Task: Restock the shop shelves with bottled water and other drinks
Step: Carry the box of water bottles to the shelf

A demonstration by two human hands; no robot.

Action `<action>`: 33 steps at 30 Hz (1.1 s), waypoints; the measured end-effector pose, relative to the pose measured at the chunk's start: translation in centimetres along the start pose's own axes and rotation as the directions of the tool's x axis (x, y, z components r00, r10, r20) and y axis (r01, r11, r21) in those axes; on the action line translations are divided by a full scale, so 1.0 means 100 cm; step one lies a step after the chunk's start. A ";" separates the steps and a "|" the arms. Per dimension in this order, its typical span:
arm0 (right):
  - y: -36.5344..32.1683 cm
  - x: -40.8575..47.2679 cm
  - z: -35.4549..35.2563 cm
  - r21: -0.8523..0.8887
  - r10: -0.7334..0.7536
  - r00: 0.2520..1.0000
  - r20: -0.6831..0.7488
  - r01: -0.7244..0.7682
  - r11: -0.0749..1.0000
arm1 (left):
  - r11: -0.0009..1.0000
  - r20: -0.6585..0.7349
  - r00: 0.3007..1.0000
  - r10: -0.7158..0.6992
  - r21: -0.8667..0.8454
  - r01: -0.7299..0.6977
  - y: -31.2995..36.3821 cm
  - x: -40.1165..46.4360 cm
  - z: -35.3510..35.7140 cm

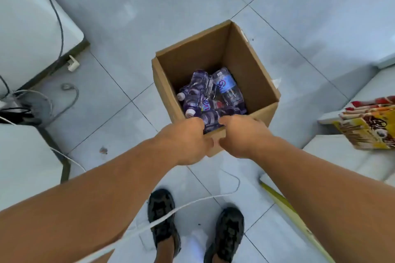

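An open brown cardboard box [241,55] sits on the tiled floor in front of me. Several small plastic water bottles lie loose inside it; one has a blue label [227,85], others have purple labels [195,92]. My left hand [188,141] and my right hand [241,136] both grip the box's near wall, side by side, fingers curled over the rim into the box and thumbs on the outside.
White chest units [27,28] stand at the left with dark cables and a plug on the floor. A white cord [192,203] crosses the floor by my black shoes. Yellow and red snack packs [372,126] lie on a white shelf at the right.
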State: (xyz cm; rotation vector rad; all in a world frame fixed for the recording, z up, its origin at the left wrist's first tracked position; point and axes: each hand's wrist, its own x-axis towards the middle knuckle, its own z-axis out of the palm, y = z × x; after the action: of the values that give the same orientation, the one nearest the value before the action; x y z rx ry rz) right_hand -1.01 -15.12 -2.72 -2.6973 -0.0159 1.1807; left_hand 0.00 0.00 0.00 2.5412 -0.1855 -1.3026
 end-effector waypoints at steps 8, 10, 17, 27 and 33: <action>-0.012 0.021 0.026 -0.178 0.014 0.998 -0.066 -0.026 0.984 | 0.994 -0.215 0.976 -0.025 -0.113 0.001 -0.015 0.013 0.022; -0.015 0.026 0.031 -0.198 0.011 0.996 -0.087 -0.029 0.980 | 0.993 -0.269 0.962 -0.041 -0.116 0.010 -0.018 0.015 0.028; -0.019 0.030 0.033 -0.247 -0.094 0.992 -0.086 0.070 0.967 | 0.940 -0.487 0.866 -0.118 -0.336 -0.060 -0.041 0.011 0.052; -0.023 0.013 0.067 -0.196 -0.126 0.992 0.027 0.129 0.972 | 0.874 0.327 0.939 -0.104 -0.420 0.243 -0.062 -0.023 0.141; -0.011 0.003 0.088 -0.009 -0.076 0.993 0.085 0.077 0.997 | 0.365 0.410 0.912 0.016 -0.852 0.376 -0.009 -0.033 0.143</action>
State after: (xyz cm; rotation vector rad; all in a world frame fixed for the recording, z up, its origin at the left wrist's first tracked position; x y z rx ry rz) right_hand -7.12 -12.47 -8.60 -2.6293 -0.1381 1.2753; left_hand -13.52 -1.00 -5.60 1.3326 0.6439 -1.3588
